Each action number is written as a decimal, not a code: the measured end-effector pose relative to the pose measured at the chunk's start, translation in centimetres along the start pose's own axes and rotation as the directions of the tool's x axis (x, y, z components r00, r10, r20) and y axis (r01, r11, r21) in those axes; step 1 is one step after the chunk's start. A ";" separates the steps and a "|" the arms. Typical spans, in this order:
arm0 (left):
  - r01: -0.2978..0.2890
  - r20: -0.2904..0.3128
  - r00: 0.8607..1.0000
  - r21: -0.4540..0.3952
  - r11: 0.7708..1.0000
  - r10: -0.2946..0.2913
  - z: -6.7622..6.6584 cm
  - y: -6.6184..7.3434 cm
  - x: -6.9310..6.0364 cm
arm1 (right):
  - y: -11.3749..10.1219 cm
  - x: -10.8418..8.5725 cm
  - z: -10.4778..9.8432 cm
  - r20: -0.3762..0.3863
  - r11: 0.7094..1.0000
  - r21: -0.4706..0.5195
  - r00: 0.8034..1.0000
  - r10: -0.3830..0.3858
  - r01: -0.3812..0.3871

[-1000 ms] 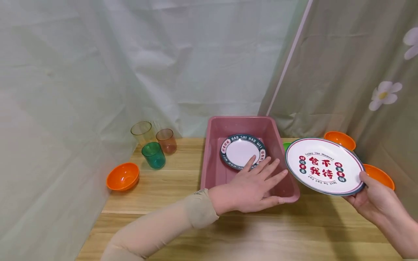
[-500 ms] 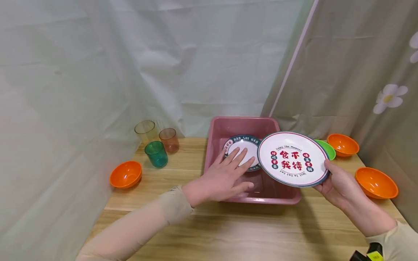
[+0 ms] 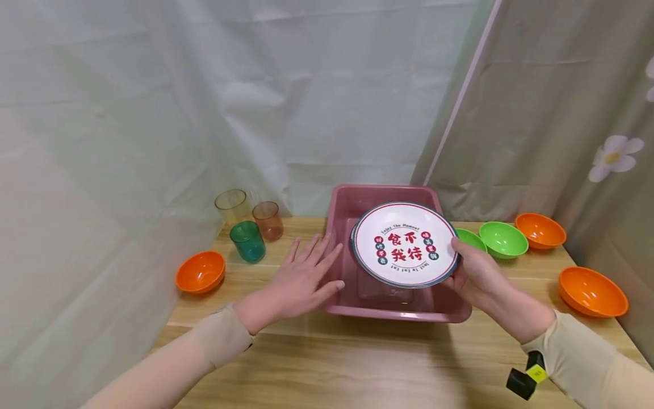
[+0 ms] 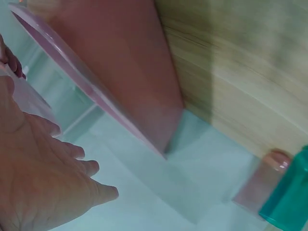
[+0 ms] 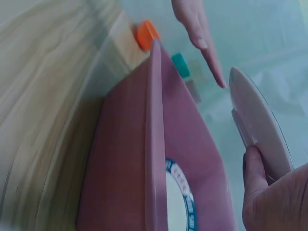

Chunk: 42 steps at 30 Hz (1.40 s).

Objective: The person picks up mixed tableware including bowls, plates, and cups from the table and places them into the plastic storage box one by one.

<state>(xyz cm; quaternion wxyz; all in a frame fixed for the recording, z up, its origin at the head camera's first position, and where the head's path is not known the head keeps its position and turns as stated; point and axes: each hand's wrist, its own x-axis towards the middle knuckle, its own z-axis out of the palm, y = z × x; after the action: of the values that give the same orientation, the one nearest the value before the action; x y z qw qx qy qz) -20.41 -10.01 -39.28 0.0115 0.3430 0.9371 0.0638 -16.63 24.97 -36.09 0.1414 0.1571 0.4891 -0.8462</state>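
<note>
My right hand (image 3: 482,278) pinches the right edge of a white plate (image 3: 406,244) with red characters and a dark green rim, held over a pink bin (image 3: 398,312). In the right wrist view, my right hand (image 5: 274,197) grips the held plate (image 5: 262,125), and another edge shows beneath it. A white plate with a patterned rim (image 5: 188,207) lies inside the bin (image 5: 154,120); the held plate hides it in the head view. My left hand (image 3: 301,284) has its fingers spread at the bin's left rim and holds nothing.
Yellow (image 3: 234,207), pink (image 3: 269,221) and teal (image 3: 247,241) cups and an orange bowl (image 3: 201,272) stand left of the bin. Two green bowls (image 3: 503,240) and two orange bowls (image 3: 592,291) are on the right. A pale curtain (image 3: 327,102) hangs behind.
My right hand has carried the held plate leftward from the bin's right side to over the bin. My left hand has drawn back left from over the bin to its left rim.
</note>
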 end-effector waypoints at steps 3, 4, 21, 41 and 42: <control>0.018 -0.016 1.000 0.004 1.000 -0.018 -0.1 -0.7 -0.6 | 0.4 0.4 1.3 -0.005 0.999 -0.045 1.000 0.007 -0.007; 0.025 -0.023 0.999 0.011 1.000 -0.025 -0.1 -0.9 -0.7 | 0.5 0.5 1.7 -0.008 0.999 -0.049 1.000 0.011 -0.012; 0.222 0.224 0.943 -0.974 -0.039 -0.245 -3.7 1.4 2.4 | 0.8 1.1 3.2 0.008 0.999 -0.050 1.000 0.003 -0.002; 0.169 0.374 0.900 -0.772 -0.613 -0.223 -1.8 4.4 4.1 | 1.0 0.9 3.7 -0.029 0.999 -0.024 0.999 0.028 -0.029; 0.166 0.369 0.903 -0.772 -0.613 -0.219 -1.7 4.4 4.1 | 1.0 0.9 3.6 -0.029 0.999 -0.018 0.999 0.030 -0.031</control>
<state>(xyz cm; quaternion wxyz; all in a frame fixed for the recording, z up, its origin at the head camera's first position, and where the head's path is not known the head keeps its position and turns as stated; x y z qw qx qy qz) -20.82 -4.25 -36.92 0.3035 -0.0657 0.4317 0.8469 -17.58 21.24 -35.52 0.1488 0.1753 0.4966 -0.8370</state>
